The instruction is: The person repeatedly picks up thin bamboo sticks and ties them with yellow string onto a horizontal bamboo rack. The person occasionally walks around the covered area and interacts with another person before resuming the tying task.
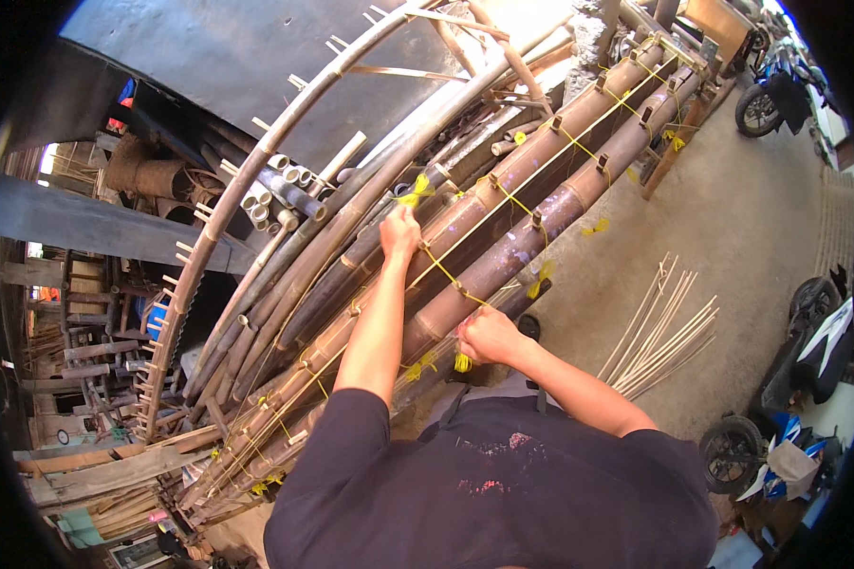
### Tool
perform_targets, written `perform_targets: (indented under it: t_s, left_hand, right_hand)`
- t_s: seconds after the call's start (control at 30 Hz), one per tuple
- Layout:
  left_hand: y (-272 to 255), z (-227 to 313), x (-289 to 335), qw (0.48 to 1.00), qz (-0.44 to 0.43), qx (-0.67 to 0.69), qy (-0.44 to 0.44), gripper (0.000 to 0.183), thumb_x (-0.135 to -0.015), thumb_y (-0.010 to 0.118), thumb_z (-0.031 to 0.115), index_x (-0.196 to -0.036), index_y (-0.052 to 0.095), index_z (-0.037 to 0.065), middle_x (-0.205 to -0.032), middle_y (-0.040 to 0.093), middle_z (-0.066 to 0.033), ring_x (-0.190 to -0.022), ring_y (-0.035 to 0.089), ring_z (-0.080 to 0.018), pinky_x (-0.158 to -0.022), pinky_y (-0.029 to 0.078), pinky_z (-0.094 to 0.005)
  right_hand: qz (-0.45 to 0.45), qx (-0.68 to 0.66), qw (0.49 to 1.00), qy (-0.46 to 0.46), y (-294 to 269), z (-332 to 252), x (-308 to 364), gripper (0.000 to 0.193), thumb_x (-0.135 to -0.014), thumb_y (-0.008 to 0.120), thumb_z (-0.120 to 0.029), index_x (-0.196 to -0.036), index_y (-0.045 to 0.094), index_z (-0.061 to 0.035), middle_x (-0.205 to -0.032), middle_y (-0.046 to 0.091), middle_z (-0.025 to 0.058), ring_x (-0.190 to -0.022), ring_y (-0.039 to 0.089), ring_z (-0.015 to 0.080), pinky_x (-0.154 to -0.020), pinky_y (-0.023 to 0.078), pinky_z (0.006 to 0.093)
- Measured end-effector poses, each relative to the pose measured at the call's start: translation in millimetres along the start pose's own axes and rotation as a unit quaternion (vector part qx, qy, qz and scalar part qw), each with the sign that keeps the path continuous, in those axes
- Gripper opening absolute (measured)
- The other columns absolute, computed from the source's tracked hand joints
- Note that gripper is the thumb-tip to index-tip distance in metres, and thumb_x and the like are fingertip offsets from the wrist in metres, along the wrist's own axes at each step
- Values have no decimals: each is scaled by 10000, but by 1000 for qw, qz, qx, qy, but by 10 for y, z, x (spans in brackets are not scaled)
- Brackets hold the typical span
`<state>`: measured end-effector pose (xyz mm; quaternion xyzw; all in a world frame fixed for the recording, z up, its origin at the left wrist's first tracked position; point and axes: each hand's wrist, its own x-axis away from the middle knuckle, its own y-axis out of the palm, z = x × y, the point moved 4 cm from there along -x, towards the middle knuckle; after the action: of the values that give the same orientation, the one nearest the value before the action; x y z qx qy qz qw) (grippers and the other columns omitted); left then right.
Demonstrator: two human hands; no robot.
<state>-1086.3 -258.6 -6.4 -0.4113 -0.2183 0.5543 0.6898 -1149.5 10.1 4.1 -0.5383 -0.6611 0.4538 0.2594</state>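
Two thick brown bamboo poles (517, 254) run side by side on a diagonal from lower left to upper right. Short pegs (602, 163) stick out along both, and yellow string (579, 142) zigzags from peg to peg across the gap. At the far pole, my left hand (400, 232) is closed on yellow string, with a small bundle (414, 192) of it showing just past the fingers. My right hand (490, 336) is a fist beside the near pole; a yellow strand runs into it from a peg, and a yellow bundle (462, 362) hangs just below it.
More bamboo poles (313, 242) lie stacked beyond, under a curved pegged bamboo arch (226, 171). Thin sticks (664, 327) are spread on the concrete floor (674, 218) at right. Motorcycles (778, 95) stand along the right side. Other yellow bundles (539, 281) dangle near the close pole.
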Motion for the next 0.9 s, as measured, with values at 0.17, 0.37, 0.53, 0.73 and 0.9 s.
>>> perform_targets:
  t_s: [0.17,0.37,0.53,0.73,0.9]
  left_hand:
    - [-489,-127,129,997,-40,60,28,346,-971,515,299,-1160,670,54,-1030,689,-227,-998,658,-402,-873,497,-492]
    - [-1513,-1010,1450,990,-138,-1,-10,319,-961,509,251,-1139,648,26,-1064,675,-249,-1026,637,-422,-881,500,-509]
    - [-1107,-1611,2005,990,47,61,121,240,-898,639,188,-1082,607,38,-1033,694,-134,-970,656,-260,-847,500,-402]
    - [-1330,-942,1889,994,-90,52,-33,332,-973,515,365,-1083,670,92,-1016,672,-238,-991,620,-449,-830,478,-511]
    - [-1435,-1070,2001,996,-38,22,-74,348,-933,551,405,-1043,693,106,-963,693,-211,-940,641,-437,-790,487,-518]
  right_hand:
    - [-76,-183,979,55,237,-680,-47,304,-783,659,-192,-1057,632,-62,-1087,641,177,-1056,599,336,-859,488,453]
    - [177,-884,265,342,906,-1177,-195,208,-942,592,-269,-1050,618,-93,-989,687,45,-928,618,158,-870,486,301]
    - [159,-521,822,167,386,-1868,-1488,366,-960,488,-371,-852,658,-64,-963,674,112,-966,599,254,-937,399,442]
    - [-63,70,962,257,217,-798,-2111,712,-959,359,-642,-1071,736,-49,-1300,607,182,-1288,477,360,-1040,277,616]
    - [-44,-739,671,44,-567,-1493,-1865,422,-1027,509,-384,-745,546,-72,-645,500,-36,-603,467,69,-622,471,304]
